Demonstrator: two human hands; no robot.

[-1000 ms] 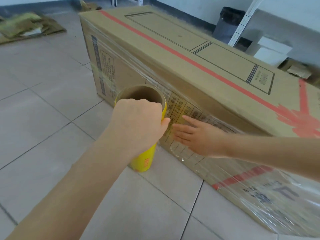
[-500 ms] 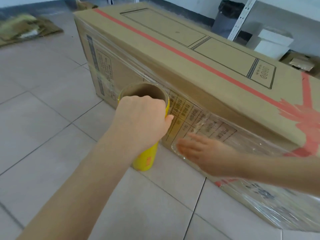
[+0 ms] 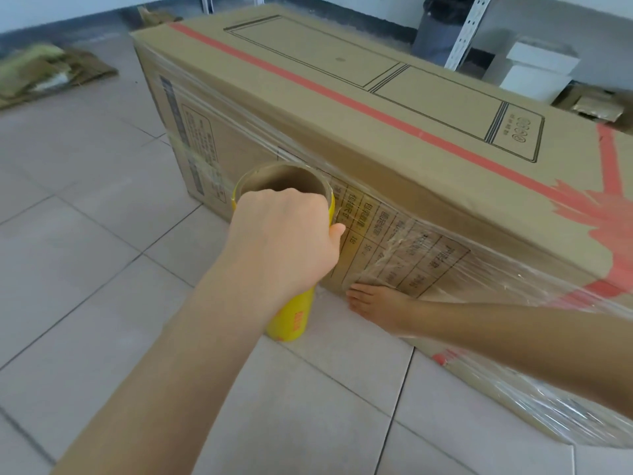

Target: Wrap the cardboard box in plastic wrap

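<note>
Right hand [image 3: 375,305]: now lower, fingers flat against plastic wrap [image 3: 407,250] at cardboard box [image 3: 394,138] base, centre frame. Left hand [image 3: 284,238]: grasping yellow roll [image 3: 291,318].

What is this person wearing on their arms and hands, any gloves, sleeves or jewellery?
Nothing that shows. The left hand and the right hand are both bare, with no gloves. No sleeve or cuff comes into view on either arm up to the picture's edge. No watch, bracelet or ring can be seen, and no bandages or markings either.
</note>
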